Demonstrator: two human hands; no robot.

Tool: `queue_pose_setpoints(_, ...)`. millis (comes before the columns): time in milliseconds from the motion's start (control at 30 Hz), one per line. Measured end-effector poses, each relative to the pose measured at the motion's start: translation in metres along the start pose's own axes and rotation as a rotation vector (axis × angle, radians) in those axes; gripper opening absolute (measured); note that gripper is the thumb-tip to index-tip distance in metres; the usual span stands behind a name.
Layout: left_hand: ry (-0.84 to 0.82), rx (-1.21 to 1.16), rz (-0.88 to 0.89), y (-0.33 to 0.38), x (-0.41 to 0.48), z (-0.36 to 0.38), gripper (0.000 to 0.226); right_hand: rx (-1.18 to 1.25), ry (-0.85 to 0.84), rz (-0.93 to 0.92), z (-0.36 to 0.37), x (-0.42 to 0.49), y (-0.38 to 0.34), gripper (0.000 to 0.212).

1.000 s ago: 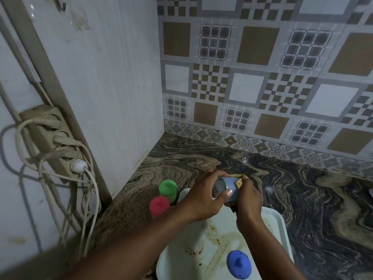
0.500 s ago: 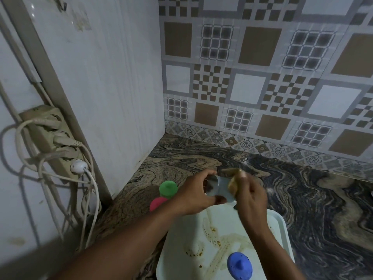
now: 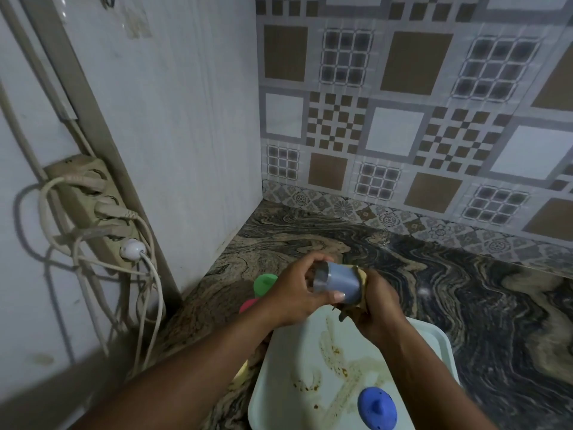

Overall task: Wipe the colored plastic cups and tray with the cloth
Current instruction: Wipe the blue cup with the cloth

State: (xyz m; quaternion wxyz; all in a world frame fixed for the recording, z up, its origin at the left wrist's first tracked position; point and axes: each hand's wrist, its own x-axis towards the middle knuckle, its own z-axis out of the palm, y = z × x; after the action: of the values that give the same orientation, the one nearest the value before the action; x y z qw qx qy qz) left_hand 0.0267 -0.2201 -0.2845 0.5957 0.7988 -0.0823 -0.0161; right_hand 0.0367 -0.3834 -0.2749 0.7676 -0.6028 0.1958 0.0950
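Cup (image 3: 339, 282), grey-blue, lies sideways in the left hand (image 3: 294, 296), fingers (image 3: 329, 297) curled round it. Right hand (image 3: 378, 311) grips what seems a tan cloth (image 3: 361, 273) against its base, over the stained tray (image 3: 294, 352).

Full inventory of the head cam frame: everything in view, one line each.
grey-blue cup: 1, grey-blue, held on its side above the tray's far edge
cloth: 1, tan, against that cup's base
green cup: 1, green, on the counter left of the tray
red cup: 1, red, beside the green cup, partly hidden by the arm
tray: 1, white with brown stains, on the counter
blue knobbed piece: 1, blue, on the tray's near side
power strip: 1, beige, on the left wall, with plugs and cables
counter: 1, dark marbled
tiled wall: 1, grey and brown, behind
left grip: bare hand, holds the grey-blue cup
right grip: bare hand, holds the cloth
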Motion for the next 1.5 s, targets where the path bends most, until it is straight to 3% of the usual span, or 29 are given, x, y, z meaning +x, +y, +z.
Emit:
queue_pose_setpoints(67, 0.065, -0.048, -0.026, -0.002, 0.002, -0.003, 0.056, 0.137, 0.004, 0.128, 0.005, -0.001, -0.005, 0.033)
queue_pose_setpoints(233, 0.272, 0.042, -0.070, -0.006, 0.010, -0.009, 0.055, 0.055, -0.050, -0.006, 0.022, -0.021, 0.001, 0.038)
queue_pose_setpoints(300, 0.276, -0.150, -0.185, -0.007, 0.012, -0.018, 0.052, 0.031, -0.015, -0.100, 0.022, -0.021, -0.001, 0.038)
queue_pose_setpoints(400, 0.143, -0.734, -0.357, -0.007, 0.012, -0.027, 0.051, -0.193, 0.114, -0.556, 0.017, -0.019, 0.003, 0.037)
queue_pose_setpoints(467, 0.069, -0.875, -0.377, -0.006, 0.009, -0.028, 0.047, -0.474, 0.027, -0.918, 0.018, -0.018, 0.010, 0.035)
queue_pose_setpoints(567, -0.033, -0.971, -0.387, -0.005, 0.005, -0.026, 0.039, -0.752, -0.154, -1.089, 0.018, -0.006, 0.024, 0.046)
queue_pose_setpoints(633, -0.073, -0.931, -0.387, -0.008, 0.004, -0.026, 0.037, -0.694, -0.143, -0.990, 0.019, -0.003, 0.023, 0.050)
queue_pose_setpoints(767, -0.052, -0.899, -0.338, -0.012, 0.007, -0.024, 0.040, -0.352, -0.094, -0.464, 0.026, -0.007, 0.006, 0.052)
queue_pose_setpoints(833, -0.027, -0.874, -0.313, -0.011, 0.010, -0.022, 0.043, -0.288, -0.056, -0.298, 0.028, -0.013, 0.002, 0.046)
queue_pose_setpoints(1000, 0.149, -0.418, -0.239, -0.006, 0.021, -0.024, 0.052, -0.445, -0.005, -0.369, 0.032, -0.028, 0.003, 0.037)
queue_pose_setpoints(1067, 0.209, -0.238, -0.202, -0.006, 0.027, -0.030, 0.061, -0.307, -0.003, -0.331, 0.028, -0.026, -0.002, 0.037)
queue_pose_setpoints(1167, 0.245, 0.113, -0.181, -0.014, 0.035, -0.043, 0.058, 0.062, 0.047, -0.062, 0.013, -0.010, -0.011, 0.037)
queue_pose_setpoints(1300, 0.167, 0.439, -0.159, -0.034, 0.052, -0.052, 0.069, 0.287, 0.052, 0.193, -0.002, 0.014, -0.009, 0.036)
queue_pose_setpoints(1500, -0.037, 0.752, -0.230, -0.059, 0.081, -0.042, 0.083, 0.266, -0.050, 0.250, 0.003, 0.026, 0.005, 0.050)
